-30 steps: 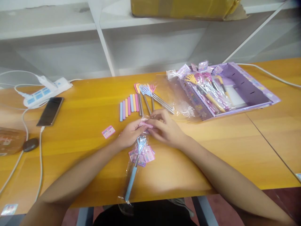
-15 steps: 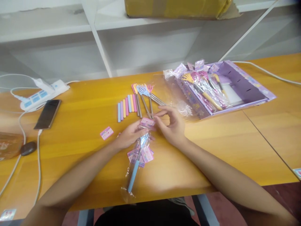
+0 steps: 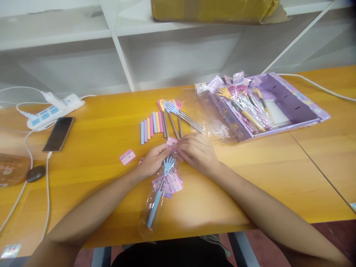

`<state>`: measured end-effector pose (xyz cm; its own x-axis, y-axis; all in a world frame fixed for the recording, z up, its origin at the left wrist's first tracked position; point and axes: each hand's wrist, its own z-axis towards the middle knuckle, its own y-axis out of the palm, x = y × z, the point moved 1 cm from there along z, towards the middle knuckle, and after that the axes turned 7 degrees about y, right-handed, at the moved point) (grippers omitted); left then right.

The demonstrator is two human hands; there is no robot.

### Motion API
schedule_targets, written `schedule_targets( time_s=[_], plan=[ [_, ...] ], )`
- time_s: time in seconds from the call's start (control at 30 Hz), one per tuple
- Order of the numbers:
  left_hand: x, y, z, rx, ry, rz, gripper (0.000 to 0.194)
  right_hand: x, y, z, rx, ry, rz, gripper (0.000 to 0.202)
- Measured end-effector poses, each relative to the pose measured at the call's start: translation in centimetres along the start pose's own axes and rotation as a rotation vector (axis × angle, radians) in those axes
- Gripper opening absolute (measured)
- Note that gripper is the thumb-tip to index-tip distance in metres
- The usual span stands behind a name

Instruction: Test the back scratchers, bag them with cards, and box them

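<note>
A blue back scratcher (image 3: pixel 155 207) lies inside a clear plastic bag (image 3: pixel 148 231), handle toward me. At the bag's top end is a pink header card (image 3: pixel 171 141). My left hand (image 3: pixel 152 160) pinches the card and bag top from the left. From the right, my right hand (image 3: pixel 197 152) has its fingers closed on the same card, hiding part of it. Several loose header cards (image 3: pixel 175 183) lie beneath the bag, and another pink card (image 3: pixel 127 157) rests to the left. Beyond my hands are unbagged back scratchers (image 3: pixel 172 107) with steel rods.
Coloured handle sleeves (image 3: pixel 147 129) lie in a row beside the rods. A purple display box (image 3: pixel 286 92) at the right holds bagged back scratchers. On the left are a phone (image 3: pixel 59 134), a power strip (image 3: pixel 55 111), cables and a mouse (image 3: pixel 36 173). A carton (image 3: pixel 211 11) sits on the shelf.
My right hand has come in to the left and closed its fingers at the header card. The bag's lower end has swung slightly left.
</note>
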<state>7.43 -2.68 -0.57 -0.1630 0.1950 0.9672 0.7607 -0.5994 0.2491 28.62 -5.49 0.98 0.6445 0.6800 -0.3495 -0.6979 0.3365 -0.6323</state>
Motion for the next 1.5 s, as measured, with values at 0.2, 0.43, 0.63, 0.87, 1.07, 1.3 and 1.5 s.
schedule_targets(
  time_s=[0.2, 0.43, 0.63, 0.87, 1.07, 1.3, 1.5],
  plan=[
    [0.5, 0.2, -0.1, -0.010, 0.008, -0.029, 0.050, -0.3, 0.0, 0.4, -0.016, -0.024, 0.020, 0.025],
    [0.7, 0.3, -0.2, 0.056, -0.030, 0.005, 0.053, -0.4, 0.1, 0.1, -0.028, -0.098, 0.082, 0.037],
    [0.9, 0.4, -0.4, 0.067, -0.064, -0.011, 0.053, -0.6, -0.1, 0.2, -0.011, -0.108, 0.029, 0.029],
    [0.6, 0.3, -0.6, 0.119, -0.026, 0.029, 0.046, -1.1, -0.6, 0.7, 0.016, -0.161, -0.013, 0.029],
    [0.9, 0.3, -0.6, 0.180, -0.047, -0.018, 0.047, -1.8, -0.8, 0.6, 0.141, -0.107, 0.007, 0.029],
    [2.4, -0.2, -0.1, 0.759, 0.204, -0.087, 0.048, -4.8, 0.2, 0.4, -0.373, 0.428, 0.476, 0.014],
    [3.0, -1.0, 0.6, 0.879, 0.235, -0.064, 0.042, -6.8, 1.6, 0.1, -0.573, 0.681, 0.775, 0.035]
  ],
)
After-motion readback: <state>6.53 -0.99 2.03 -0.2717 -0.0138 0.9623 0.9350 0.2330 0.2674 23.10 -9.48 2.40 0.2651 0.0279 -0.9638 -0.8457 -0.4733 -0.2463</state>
